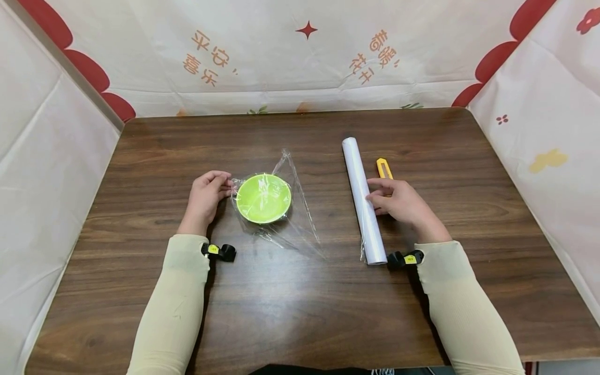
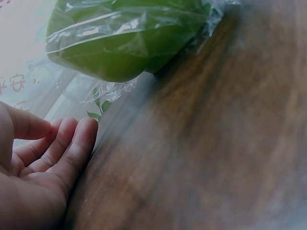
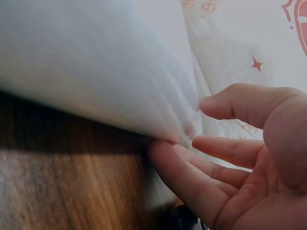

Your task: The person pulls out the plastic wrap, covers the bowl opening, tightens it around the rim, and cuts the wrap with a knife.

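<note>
A lime-green bowl [image 1: 263,199] stands left of the table's middle, with clear cling film [image 1: 300,229] stretched over its top and spreading onto the table at the right. Beside the bowl's left edge is my left hand [image 1: 206,198], close to the crumpled film. In the left wrist view, the thumb and fingers [image 2: 76,143] are loosely bent, with nothing seen between them. My right hand [image 1: 398,203] is at the right side of a roll of cling film [image 1: 363,203]. Its fingertips touch the roll's side without wrapping round it, and the thumb stands apart from the fingers in the right wrist view.
A yellow box cutter [image 1: 383,167] lies right of the roll, partly hidden by the right hand. The brown wooden table [image 1: 300,312] ends at a printed white cloth [image 1: 300,62] at the back, with more cloth along both sides.
</note>
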`<state>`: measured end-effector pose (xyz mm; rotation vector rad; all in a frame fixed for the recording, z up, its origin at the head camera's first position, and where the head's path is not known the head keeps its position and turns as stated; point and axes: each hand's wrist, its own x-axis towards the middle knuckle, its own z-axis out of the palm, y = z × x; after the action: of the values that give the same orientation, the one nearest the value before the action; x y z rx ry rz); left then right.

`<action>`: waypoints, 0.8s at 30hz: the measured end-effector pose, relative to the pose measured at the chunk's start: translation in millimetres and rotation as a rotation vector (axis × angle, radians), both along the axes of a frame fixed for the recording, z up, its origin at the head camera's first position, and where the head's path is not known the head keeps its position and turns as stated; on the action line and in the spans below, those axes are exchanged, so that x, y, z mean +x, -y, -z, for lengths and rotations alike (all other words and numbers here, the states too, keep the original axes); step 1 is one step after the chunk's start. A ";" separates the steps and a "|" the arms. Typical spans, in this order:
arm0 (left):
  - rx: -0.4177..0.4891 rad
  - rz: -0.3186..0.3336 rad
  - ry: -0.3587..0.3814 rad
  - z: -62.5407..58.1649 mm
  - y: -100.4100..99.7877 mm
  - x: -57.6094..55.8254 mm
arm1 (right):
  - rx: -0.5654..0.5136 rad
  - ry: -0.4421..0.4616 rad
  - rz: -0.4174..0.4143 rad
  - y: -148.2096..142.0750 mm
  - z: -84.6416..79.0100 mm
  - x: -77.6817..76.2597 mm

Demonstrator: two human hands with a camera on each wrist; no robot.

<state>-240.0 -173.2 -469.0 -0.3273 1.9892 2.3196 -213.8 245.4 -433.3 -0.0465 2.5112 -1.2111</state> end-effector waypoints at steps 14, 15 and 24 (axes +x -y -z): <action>0.000 -0.006 -0.003 -1.6 1.2 2.0 | 0.111 -0.069 0.014 -3.3 -10.4 4.0; 0.002 -0.005 -0.003 -1.6 1.4 1.9 | 0.140 -0.085 0.016 -2.7 -13.4 4.7; -0.023 -0.041 -0.036 -14.0 1.9 0.0 | 0.276 -0.292 0.017 26.2 -53.9 14.2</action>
<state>-240.1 -175.1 -455.0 -0.3326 2.0457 2.3451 -199.6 219.2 -379.4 -0.1429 2.9160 -0.9067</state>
